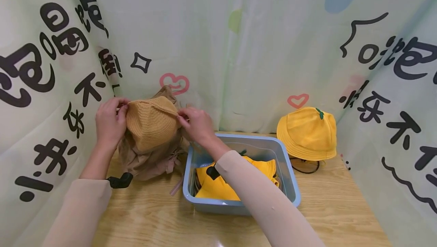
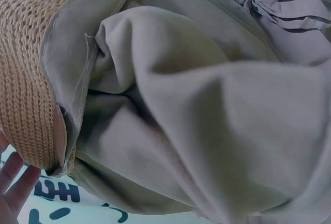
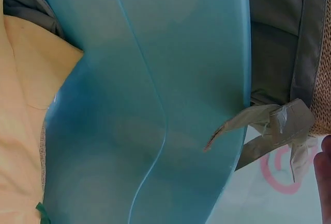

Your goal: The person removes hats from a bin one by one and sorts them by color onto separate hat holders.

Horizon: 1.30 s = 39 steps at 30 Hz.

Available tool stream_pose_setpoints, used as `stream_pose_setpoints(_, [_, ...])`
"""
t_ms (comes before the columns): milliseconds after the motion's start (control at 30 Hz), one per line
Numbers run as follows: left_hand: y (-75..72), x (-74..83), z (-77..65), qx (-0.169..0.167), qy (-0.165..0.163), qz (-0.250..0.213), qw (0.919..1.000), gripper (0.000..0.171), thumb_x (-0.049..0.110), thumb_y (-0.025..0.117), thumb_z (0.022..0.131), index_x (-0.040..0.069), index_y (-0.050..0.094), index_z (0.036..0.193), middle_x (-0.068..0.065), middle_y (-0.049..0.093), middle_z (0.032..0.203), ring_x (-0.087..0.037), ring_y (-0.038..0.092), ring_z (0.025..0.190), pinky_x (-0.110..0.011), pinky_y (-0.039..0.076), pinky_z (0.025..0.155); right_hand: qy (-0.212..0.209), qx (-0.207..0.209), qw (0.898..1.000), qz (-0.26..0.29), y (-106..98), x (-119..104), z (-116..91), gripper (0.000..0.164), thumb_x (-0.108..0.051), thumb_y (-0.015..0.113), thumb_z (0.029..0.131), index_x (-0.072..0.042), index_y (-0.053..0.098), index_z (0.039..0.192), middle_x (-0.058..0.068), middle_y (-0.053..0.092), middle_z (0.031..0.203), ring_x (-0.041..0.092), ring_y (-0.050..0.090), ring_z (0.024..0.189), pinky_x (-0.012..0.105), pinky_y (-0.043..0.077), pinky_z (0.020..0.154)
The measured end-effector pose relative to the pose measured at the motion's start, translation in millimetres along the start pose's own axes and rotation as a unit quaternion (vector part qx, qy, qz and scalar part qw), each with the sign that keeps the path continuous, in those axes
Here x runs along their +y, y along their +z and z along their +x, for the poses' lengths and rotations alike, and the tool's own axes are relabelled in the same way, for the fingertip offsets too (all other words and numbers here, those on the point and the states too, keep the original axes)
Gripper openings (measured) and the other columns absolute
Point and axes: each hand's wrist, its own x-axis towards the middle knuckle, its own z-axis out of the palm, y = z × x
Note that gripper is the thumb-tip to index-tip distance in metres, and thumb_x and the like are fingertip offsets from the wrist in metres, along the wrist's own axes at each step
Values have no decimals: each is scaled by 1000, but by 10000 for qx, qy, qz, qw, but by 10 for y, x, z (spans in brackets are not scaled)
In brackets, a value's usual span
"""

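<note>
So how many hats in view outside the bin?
2 visible: tan hat, pinched by left hand and right hand; yellow hat, right of the bin. Brown cloth by the tan hat could hide more.

"What's carrying everything?"
"A table point(image 1: 150, 216) with a pale wood-grain top, glossy enough to catch a spot of light at six o'clock."
"And directly on it?"
"A blue bin point(image 1: 222, 208), upright. Take that as the clock's centre."
"Fine. At three?"
"A thin black ring point(image 1: 307, 172), lying just beside the bin, partly covered by a yellow hat point(image 1: 308, 133) at two o'clock. I can't tell whether that brim touches the wood."
"Nine?"
"A slim pinkish strip point(image 1: 175, 187), slanting, near the bin's wall. Beyond it hangs brown cloth point(image 1: 158, 163); whether its lower folds touch the tabletop, I can't say."
</note>
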Motion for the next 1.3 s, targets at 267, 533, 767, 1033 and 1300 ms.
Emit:
stream_pose_setpoints(267, [88, -130, -45, -178, -174, 28, 9997, 8, -3, 60, 95, -6, 66, 100, -26, 69, 97, -44, 61, 91, -55, 43, 85, 150, -228, 9996, -14, 91, 15, 36, 16, -24, 64, 98, -15, 76, 104, -3, 74, 97, 10, 70, 86, 27, 56, 77])
stream_pose_setpoints(533, [112, -149, -210, -208, 107, -376, 9990, 32, 21, 52, 102, -4, 64, 118, -25, 65, 121, -43, 58, 113, -57, 42, 97, 211, -206, 9995, 135, 149, -16, 6, 21, -28, 64, 99, -15, 73, 113, -1, 74, 106, 12, 69, 91, 28, 56, 79])
stream_pose_setpoints(767, [131, 33, -403, -1052, 1795, 297, 9777, 88, 75, 45, 88, 15, 42, 152, -17, 32, 160, -45, 24, 146, -65, 24, 115, -663, -134, 9975, 198, 169, -32, -64, 58, -38, 62, 98, -20, 45, 151, 6, 49, 152, 22, 60, 124, 35, 52, 98])
stream_pose_setpoints(1033, [269, 47, -378, -987, 2075, 455, 9722, 91, 75, 51, 86, 12, 41, 152, -18, 33, 159, -45, 23, 148, -61, 25, 116, -949, -1191, 9880, 265, 205, -93, -76, 76, -37, 62, 98, -20, 22, 161, 6, 20, 166, 26, 37, 146, 39, 41, 111])
stream_pose_setpoints(1300, [290, -19, -375, -1171, 2158, 602, 9675, 88, 73, 49, 88, 12, 41, 151, -19, 33, 159, -47, 24, 147, -63, 25, 116, -631, -1366, 9881, 333, 273, -85, -65, 76, -39, 60, 99, -25, 19, 161, 5, 18, 167, 25, 35, 147, 41, 41, 111])
